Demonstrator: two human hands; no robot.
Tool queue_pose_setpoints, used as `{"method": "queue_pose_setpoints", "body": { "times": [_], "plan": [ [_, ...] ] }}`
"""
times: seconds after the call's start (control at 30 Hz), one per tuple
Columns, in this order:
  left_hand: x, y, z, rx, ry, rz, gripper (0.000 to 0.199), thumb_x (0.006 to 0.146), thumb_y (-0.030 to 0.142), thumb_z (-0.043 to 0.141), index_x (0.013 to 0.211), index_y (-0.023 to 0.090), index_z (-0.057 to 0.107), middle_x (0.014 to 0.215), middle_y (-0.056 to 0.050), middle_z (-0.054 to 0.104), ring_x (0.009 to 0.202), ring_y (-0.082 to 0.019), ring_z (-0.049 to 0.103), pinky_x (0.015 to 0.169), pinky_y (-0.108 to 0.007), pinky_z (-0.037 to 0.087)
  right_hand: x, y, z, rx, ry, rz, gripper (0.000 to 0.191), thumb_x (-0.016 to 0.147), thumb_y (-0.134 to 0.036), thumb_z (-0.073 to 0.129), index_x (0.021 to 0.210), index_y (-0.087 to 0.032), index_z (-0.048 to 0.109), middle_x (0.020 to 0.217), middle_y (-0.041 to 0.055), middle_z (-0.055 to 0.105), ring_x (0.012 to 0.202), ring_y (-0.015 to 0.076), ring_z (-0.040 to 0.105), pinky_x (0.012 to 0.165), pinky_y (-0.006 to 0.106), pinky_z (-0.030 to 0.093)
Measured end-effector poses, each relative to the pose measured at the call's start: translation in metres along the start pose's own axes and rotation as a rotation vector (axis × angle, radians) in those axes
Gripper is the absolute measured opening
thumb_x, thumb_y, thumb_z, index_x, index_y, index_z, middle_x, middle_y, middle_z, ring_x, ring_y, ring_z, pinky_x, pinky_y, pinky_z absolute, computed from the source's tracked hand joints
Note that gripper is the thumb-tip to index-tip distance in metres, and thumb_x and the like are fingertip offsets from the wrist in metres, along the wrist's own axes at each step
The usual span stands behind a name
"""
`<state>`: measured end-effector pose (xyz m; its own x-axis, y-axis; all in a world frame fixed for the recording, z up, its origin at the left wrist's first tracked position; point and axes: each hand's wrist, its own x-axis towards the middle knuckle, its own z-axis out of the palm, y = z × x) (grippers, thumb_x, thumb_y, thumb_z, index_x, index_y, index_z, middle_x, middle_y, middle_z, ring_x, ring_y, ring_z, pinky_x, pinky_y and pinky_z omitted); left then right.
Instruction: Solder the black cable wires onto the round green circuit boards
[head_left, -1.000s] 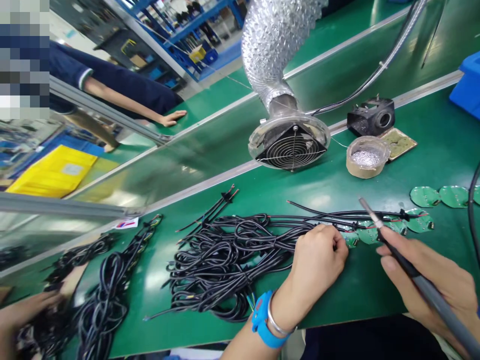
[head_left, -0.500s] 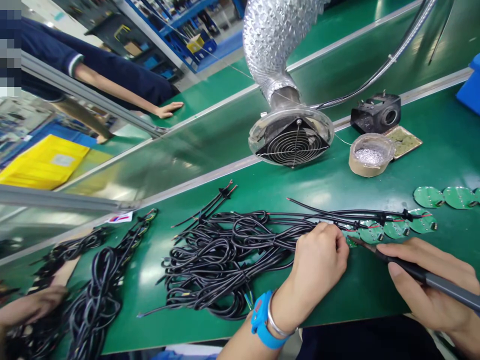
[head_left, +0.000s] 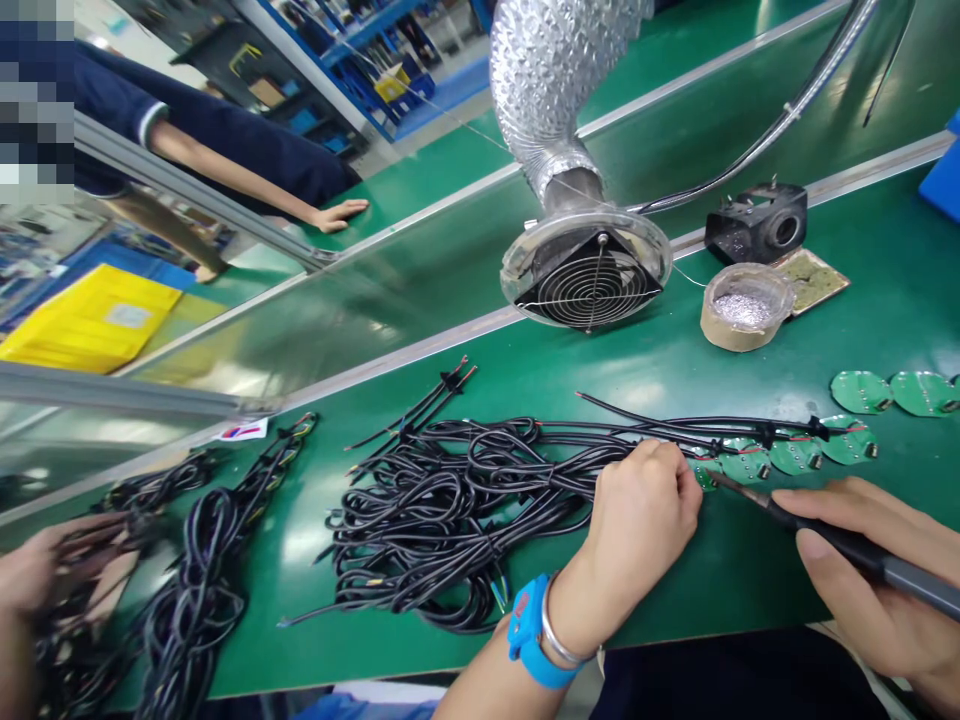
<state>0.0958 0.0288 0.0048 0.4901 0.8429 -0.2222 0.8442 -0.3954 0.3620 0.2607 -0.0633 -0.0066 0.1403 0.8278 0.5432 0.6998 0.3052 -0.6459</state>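
Observation:
My left hand (head_left: pixel 646 535), with a blue strap and a metal bangle at its wrist, is closed at the left end of a row of round green circuit boards (head_left: pixel 796 454). What its fingers pinch is hidden. My right hand (head_left: pixel 874 570) grips a dark soldering iron (head_left: pixel 847 540), whose tip points at the leftmost board beside my left fingers. Black cables with red wire ends lie across the boards. A large tangle of black cables (head_left: pixel 450 520) spreads left of my left hand.
A fan-fronted fume duct (head_left: pixel 589 270) hangs over the bench. Behind the boards are a round tub (head_left: pixel 746 308), a sponge tray (head_left: pixel 816 280) and a black holder (head_left: pixel 757 225). At left, another person's hand (head_left: pixel 45 560) is among cable bundles (head_left: pixel 195 600). More boards (head_left: pixel 922 393) lie at right.
My right hand and the iron have shifted slightly right, the tip staying near the leftmost board. My left hand has barely moved. The other person's hand at left has lifted with some cables.

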Motion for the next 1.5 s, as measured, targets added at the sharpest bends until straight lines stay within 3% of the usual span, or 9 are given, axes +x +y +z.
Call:
{"method": "queue_pose_setpoints", "body": {
  "times": [0.2, 0.33, 0.4, 0.67, 0.8, 1.03, 1.23, 1.5],
  "plan": [
    [0.0, -0.001, -0.004, -0.008, -0.013, 0.018, 0.013, 0.087, 0.017, 0.054, 0.075, 0.019, 0.06, 0.077, -0.001, 0.065, 0.068, -0.016, 0.06, 0.061, -0.027, 0.041, 0.0, -0.005, -0.006, -0.108, 0.044, -0.014, 0.012, 0.087, -0.018, 0.057, 0.096, -0.022, 0.064, 0.074, 0.0006, 0.068, 0.062, 0.0145, 0.067, 0.053, 0.023, 0.053],
    [-0.002, -0.003, -0.011, -0.041, -0.058, 0.079, 0.004, 0.088, 0.019, 0.06, 0.089, 0.02, 0.063, 0.087, -0.001, 0.065, 0.076, -0.017, 0.063, 0.067, -0.027, 0.046, -0.003, -0.005, -0.004, -0.11, 0.028, -0.016, 0.011, 0.088, -0.02, 0.056, 0.095, -0.022, 0.064, 0.074, 0.0006, 0.068, 0.061, 0.014, 0.066, 0.052, 0.023, 0.053],
    [-0.003, -0.004, -0.014, -0.018, -0.079, 0.121, 0.009, 0.089, 0.019, 0.061, 0.096, 0.022, 0.065, 0.091, -0.001, 0.065, 0.079, -0.018, 0.064, 0.068, -0.028, 0.047, -0.002, -0.006, -0.002, -0.084, 0.044, 0.0, 0.011, 0.088, -0.019, 0.056, 0.094, -0.021, 0.065, 0.072, 0.0002, 0.067, 0.059, 0.0125, 0.065, 0.051, 0.022, 0.051],
    [0.0, -0.005, -0.016, 0.142, -0.118, 0.184, 0.016, 0.096, 0.024, 0.052, 0.093, 0.023, 0.067, 0.085, 0.0, 0.064, 0.072, -0.017, 0.064, 0.062, -0.028, 0.048, 0.009, -0.012, 0.007, -0.059, 0.038, -0.11, 0.015, 0.084, -0.012, 0.057, 0.093, -0.019, 0.067, 0.066, -0.0011, 0.065, 0.05, 0.0097, 0.061, 0.047, 0.02, 0.05],
    [-0.001, -0.004, -0.018, 0.169, -0.16, 0.208, 0.017, 0.098, 0.023, 0.049, 0.095, 0.021, 0.065, 0.089, -0.002, 0.065, 0.076, -0.019, 0.066, 0.067, -0.03, 0.052, 0.01, -0.013, 0.008, -0.072, 0.038, -0.132, 0.014, 0.085, -0.012, 0.058, 0.094, -0.017, 0.066, 0.07, 0.0023, 0.068, 0.055, 0.0128, 0.064, 0.051, 0.022, 0.053],
    [-0.002, -0.001, -0.017, 0.217, -0.225, 0.203, 0.017, 0.098, 0.017, 0.046, 0.098, 0.018, 0.063, 0.094, -0.005, 0.064, 0.076, -0.02, 0.066, 0.069, -0.032, 0.056, 0.011, -0.017, 0.006, -0.123, 0.002, -0.121, 0.017, 0.086, -0.012, 0.051, 0.09, -0.017, 0.067, 0.064, -0.0005, 0.065, 0.049, 0.0102, 0.06, 0.05, 0.02, 0.052],
    [-0.004, -0.004, -0.012, 0.143, -0.171, 0.177, 0.022, 0.099, 0.021, 0.044, 0.095, 0.018, 0.065, 0.091, -0.005, 0.064, 0.074, -0.019, 0.066, 0.067, -0.032, 0.056, 0.005, -0.015, 0.007, -0.132, -0.027, -0.078, 0.016, 0.088, -0.016, 0.05, 0.09, -0.02, 0.066, 0.064, -0.0007, 0.065, 0.052, 0.0113, 0.061, 0.051, 0.021, 0.053],
    [-0.002, -0.007, -0.007, 0.015, -0.086, 0.131, 0.011, 0.092, 0.019, 0.056, 0.088, 0.02, 0.066, 0.085, -0.001, 0.067, 0.074, -0.018, 0.065, 0.068, -0.03, 0.053, -0.001, -0.012, 0.006, -0.112, -0.041, -0.1, 0.014, 0.087, -0.015, 0.054, 0.089, -0.014, 0.067, 0.067, 0.0015, 0.065, 0.055, 0.0098, 0.061, 0.056, 0.019, 0.052]
  ]
}}
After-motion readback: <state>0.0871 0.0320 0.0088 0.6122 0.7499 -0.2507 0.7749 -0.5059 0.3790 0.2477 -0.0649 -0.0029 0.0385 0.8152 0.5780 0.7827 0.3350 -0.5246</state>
